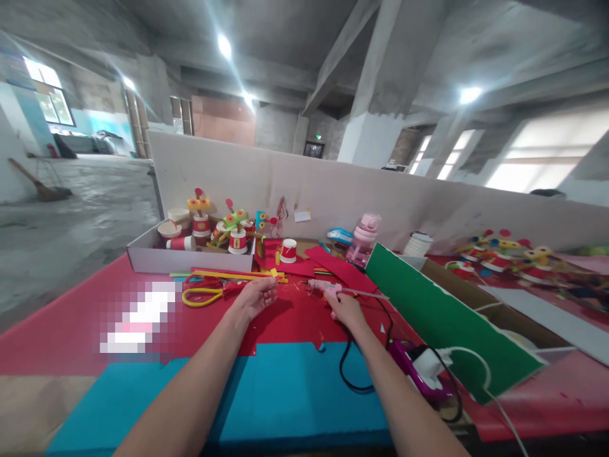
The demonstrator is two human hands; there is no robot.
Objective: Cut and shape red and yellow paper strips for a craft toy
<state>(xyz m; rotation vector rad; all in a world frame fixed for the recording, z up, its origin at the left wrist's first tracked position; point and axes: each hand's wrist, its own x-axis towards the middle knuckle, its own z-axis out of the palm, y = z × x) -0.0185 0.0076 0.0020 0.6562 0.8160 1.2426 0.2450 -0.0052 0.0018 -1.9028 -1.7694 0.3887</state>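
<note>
Head view: bench (290,317), red-covered, with a blue board (285,397) along its near edge. Left hand (254,299), reaching in over the bench: grip together at the fingertips on one small yellow piece (275,273), raised just beside the ends of some yellow strips (228,275). Right hand (346,309): grip clamped around the handle of one pink glue gun (325,286), nozzle pointing left toward the left hand, the two well apart; a pale glue stick (365,294) projects from the rear. Scissors (202,296), yellow-handled, lying left of the left hand. Paper cup (288,251), one, red and white, upside down, beyond the hands and between them. Red paper (340,266), cut pieces, behind the glue gun. White box (190,260), at far left of the bench, holding white cups (178,218) and several cup figures (238,241) with red discs on top. Pink bottle (365,235), upright near the partition (304,174), a blue packet (340,236) beside it. White cup stack (419,244), behind the green box (442,324), which stands right of the right hand. Purple power strip (419,379), before the green box, with white plug (431,364) inserted. Black cord (343,374), looped under the right forearm. Further cup figures, far right, blurred.
</note>
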